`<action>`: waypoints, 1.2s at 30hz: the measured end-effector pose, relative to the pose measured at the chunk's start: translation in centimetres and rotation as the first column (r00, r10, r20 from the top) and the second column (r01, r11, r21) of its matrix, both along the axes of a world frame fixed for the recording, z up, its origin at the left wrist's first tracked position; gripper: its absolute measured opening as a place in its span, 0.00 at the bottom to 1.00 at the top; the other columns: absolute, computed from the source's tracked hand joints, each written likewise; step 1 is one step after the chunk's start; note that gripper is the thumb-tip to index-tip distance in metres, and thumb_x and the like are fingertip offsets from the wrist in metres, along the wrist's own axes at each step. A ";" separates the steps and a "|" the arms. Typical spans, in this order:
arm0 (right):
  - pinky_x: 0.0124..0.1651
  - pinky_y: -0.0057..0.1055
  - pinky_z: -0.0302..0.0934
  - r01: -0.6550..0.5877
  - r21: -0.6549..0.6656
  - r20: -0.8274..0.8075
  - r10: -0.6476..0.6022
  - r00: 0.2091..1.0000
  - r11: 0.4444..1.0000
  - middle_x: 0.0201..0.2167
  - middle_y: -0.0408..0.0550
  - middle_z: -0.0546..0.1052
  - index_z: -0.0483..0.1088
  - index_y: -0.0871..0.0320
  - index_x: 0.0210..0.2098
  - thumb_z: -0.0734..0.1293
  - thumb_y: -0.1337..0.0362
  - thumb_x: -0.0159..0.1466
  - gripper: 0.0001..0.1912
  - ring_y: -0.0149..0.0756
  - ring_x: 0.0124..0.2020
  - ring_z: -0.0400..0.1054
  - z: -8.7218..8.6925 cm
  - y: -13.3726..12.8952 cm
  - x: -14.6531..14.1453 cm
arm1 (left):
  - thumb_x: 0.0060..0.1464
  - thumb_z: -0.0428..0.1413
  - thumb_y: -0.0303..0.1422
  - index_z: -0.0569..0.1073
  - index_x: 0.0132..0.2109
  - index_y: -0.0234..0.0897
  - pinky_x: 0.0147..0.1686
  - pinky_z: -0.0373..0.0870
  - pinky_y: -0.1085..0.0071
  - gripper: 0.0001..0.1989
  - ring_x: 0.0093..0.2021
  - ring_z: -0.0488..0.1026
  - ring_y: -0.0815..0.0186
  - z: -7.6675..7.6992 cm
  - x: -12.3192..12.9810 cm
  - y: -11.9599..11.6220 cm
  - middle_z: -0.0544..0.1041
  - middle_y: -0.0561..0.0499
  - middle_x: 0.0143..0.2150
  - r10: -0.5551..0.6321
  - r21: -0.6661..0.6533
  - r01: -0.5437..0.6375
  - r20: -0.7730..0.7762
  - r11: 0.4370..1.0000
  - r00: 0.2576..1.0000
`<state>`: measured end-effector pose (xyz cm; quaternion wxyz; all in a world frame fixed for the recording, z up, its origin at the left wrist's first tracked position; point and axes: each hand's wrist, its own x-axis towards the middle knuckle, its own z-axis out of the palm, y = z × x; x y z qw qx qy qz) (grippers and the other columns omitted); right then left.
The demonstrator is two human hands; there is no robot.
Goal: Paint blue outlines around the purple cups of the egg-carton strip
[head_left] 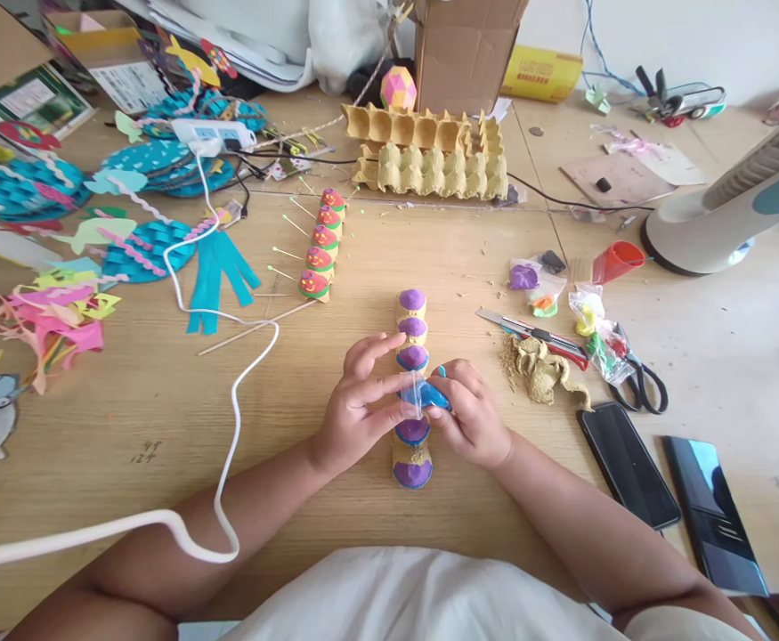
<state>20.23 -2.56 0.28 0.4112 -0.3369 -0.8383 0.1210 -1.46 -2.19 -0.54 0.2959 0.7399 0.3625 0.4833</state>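
A strip of egg carton cups (413,452) lies lengthwise in front of me, its cups topped with purple clay and some edged in blue. Above its middle, my left hand (366,405) pinches the clear plastic wrapper of a packet of blue clay (434,395). The fingers of my right hand (470,414) close around the blue clay's right side, with a small blue bit at the fingertips. Both hands hide part of the strip. A finished-looking strip with red and green cups (322,245) stands farther back, with pins sticking out of its left side.
Egg cartons (439,169) lie at the back. On the right are a craft knife (536,338), scissors (639,385), clay packets (589,312), a red cup (620,261), two phones (629,463) and a fan (710,218). A white cable (234,418) and blue woven crafts (149,252) occupy the left.
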 end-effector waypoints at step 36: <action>0.39 0.38 0.62 -0.143 -0.148 -0.060 0.136 0.989 0.979 0.32 0.50 0.74 0.71 0.57 0.40 0.53 0.43 0.77 0.27 0.40 0.34 0.67 0.0 0.3 -0.5 | 0.62 0.66 0.35 0.83 0.48 0.47 0.68 0.65 0.47 0.08 0.68 0.65 0.52 0.5 0.2 -0.5 0.76 0.45 0.61 0.015 0.150 -0.009 -0.037 0.989 0.999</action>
